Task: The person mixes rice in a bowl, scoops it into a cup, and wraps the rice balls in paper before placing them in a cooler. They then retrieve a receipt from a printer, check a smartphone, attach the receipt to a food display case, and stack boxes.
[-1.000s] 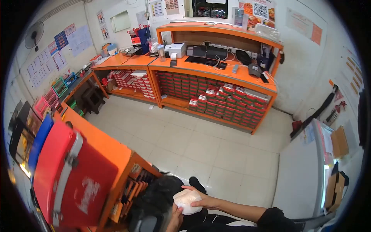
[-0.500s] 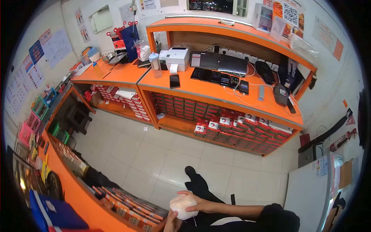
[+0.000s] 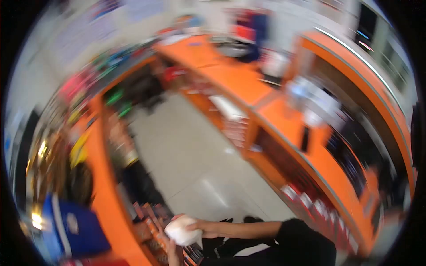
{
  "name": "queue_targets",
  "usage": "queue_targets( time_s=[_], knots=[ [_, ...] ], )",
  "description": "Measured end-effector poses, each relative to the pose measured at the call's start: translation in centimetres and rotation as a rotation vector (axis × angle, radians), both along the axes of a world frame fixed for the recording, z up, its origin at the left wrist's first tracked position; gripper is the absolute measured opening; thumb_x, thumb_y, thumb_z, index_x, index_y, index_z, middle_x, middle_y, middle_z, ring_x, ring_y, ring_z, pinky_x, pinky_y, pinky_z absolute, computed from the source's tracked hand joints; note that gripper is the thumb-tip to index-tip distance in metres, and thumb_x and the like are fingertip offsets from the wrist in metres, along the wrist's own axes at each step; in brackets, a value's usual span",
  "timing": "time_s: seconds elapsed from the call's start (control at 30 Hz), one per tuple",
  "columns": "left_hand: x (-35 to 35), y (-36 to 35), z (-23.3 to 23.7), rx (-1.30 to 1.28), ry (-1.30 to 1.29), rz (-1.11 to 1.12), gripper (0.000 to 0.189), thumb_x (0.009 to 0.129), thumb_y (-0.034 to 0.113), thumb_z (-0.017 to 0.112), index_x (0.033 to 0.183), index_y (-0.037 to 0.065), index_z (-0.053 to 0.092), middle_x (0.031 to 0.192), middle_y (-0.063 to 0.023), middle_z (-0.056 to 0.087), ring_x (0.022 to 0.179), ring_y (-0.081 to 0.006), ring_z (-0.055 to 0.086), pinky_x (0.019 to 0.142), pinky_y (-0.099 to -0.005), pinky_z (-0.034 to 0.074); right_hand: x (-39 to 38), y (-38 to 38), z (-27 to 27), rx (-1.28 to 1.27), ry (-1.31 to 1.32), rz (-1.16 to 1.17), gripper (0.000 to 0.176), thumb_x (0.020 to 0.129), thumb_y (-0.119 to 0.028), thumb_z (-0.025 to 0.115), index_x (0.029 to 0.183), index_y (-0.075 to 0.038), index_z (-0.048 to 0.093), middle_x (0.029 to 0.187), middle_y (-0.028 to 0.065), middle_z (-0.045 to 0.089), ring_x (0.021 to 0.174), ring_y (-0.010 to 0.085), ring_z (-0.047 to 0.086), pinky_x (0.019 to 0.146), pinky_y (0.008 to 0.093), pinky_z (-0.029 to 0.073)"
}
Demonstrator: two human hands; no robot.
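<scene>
Between blurred orange benches [image 3: 275,115], over pale floor tiles [image 3: 186,150]: holding a white wrapped bundle [image 3: 181,231] low in view, clasping its side in the grip of the right hand [image 3: 203,228], cupping it underneath with the left hand [image 3: 172,252].

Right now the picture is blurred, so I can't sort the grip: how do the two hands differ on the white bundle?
The right hand comes in from the right and lies over the side of the bundle; the left hand comes up from below. The right hand shows whole; the left hand is cut by the picture's edge. Both touch the bundle.
</scene>
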State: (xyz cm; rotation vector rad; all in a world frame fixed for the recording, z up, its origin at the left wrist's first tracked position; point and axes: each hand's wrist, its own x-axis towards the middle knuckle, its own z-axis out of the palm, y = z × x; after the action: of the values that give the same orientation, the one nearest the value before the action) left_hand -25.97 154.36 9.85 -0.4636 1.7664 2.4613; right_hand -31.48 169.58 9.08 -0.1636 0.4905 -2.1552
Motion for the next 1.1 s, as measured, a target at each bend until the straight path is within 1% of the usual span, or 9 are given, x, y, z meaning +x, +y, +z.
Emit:
queue_targets(
  time_s=[0.07,0.1,0.2,0.37,0.53,0.67,0.8,0.93,1.1],
  knots=[
    [-1.1,-3.7,1.5,-0.13,0.059,0.134,0.086,0.069,0.051,0.061,0.131,0.01,0.018,0.13,-0.0164,0.029,0.117,-0.028,0.036,0.089,-0.0418,0.039,-3.2,-3.0,-1.1,-0.111,-0.062,0.096,0.063,0.074,-0.035,0.061,0.126,-0.016,0.032,0.122,0.0092,0.041,0.108,0.025,0.046,0.085,0.043,0.044],
    [-0.8,-6.0,3.8,-0.201,-0.051,0.138,0.081,0.079,0.04,0.053,0.135,0.01,0.002,0.131,-0.0191,0.026,0.122,-0.0299,0.029,0.097,-0.041,0.028,-5.2,-4.5,-0.9,-0.111,-0.092,0.187,0.071,0.07,-0.039,0.063,0.127,-0.015,0.03,0.125,0.0106,0.04,0.111,0.028,0.044,0.087,0.0472,0.041],
    [-1.6,-12.4,9.4,-0.376,0.04,0.293,0.06,0.083,0.029,0.052,0.13,0.005,0.024,0.13,-0.0147,0.03,0.121,-0.0254,0.03,0.098,-0.0379,0.025,-10.6,-9.8,0.2,-0.115,-0.136,0.239,0.079,0.064,-0.045,0.064,0.127,-0.014,0.03,0.128,0.0132,0.035,0.115,0.0356,0.038,0.089,0.0561,0.035],
    [-3.2,-24.5,17.8,-1.452,0.11,0.697,0.042,0.069,0.007,0.058,0.109,0.001,0.047,0.108,-0.0134,0.05,0.1,-0.0273,0.049,0.087,-0.0337,0.037,-19.2,-18.7,-0.1,-0.028,-0.054,0.343,0.078,0.061,-0.047,0.065,0.124,-0.014,0.034,0.129,0.0171,0.032,0.115,0.0407,0.036,0.085,0.0619,0.035],
    [-4.8,-37.9,23.8,-2.042,-0.317,0.852,0.03,0.077,0.013,0.055,0.104,0.002,0.05,0.103,-0.0155,0.052,0.099,-0.031,0.048,0.085,-0.0382,0.038,-26.0,-28.4,1.2,-0.024,0.013,0.499,0.086,0.058,-0.057,0.064,0.126,-0.018,0.031,0.131,0.0127,0.029,0.116,0.0454,0.031,0.079,0.0675,0.035],
    [-3.2,-46.9,24.9,-1.71,-1.022,0.871,0.05,0.083,0.036,0.048,0.11,-0.006,0.044,0.104,-0.0223,0.052,0.097,-0.0354,0.051,0.084,-0.0393,0.04,-31.1,-36.2,1.5,-0.06,0.05,0.574,0.086,0.058,-0.057,0.064,0.127,-0.019,0.029,0.131,0.0119,0.028,0.117,0.0424,0.03,0.079,0.0665,0.036],
    [-0.5,-50.9,20.6,-1.182,-1.026,1.037,0.092,0.071,0.066,0.048,0.106,-0.019,0.039,0.104,-0.0343,0.048,0.099,-0.0365,0.052,0.082,-0.0373,0.043,-35.1,-44.5,3.6,-0.101,0.151,0.637,0.087,0.057,-0.054,0.067,0.126,-0.017,0.03,0.126,0.0123,0.032,0.116,0.04,0.033,0.079,0.0655,0.037],
    [2.1,-51.5,20.3,-0.702,-1.046,0.998,0.096,0.068,0.067,0.05,0.108,-0.02,0.04,0.097,-0.0291,0.054,0.088,-0.0338,0.058,0.07,-0.0429,0.048,-38.3,-48.9,4.9,-0.068,0.207,0.697,0.089,0.056,-0.05,0.071,0.125,-0.011,0.031,0.122,0.0121,0.038,0.114,0.036,0.037,0.085,0.0586,0.039],
    [-0.1,-50.7,22.2,-0.458,-1.126,1.222,0.084,0.064,0.059,0.062,0.113,-0.008,0.046,0.103,-0.0196,0.055,0.099,-0.0278,0.052,0.082,-0.0358,0.04,-36.8,-52.1,6.8,-0.111,0.217,0.8,0.093,0.056,-0.052,0.071,0.127,-0.006,0.03,0.124,0.01,0.039,0.114,0.0307,0.038,0.091,0.0524,0.037]
  ],
)
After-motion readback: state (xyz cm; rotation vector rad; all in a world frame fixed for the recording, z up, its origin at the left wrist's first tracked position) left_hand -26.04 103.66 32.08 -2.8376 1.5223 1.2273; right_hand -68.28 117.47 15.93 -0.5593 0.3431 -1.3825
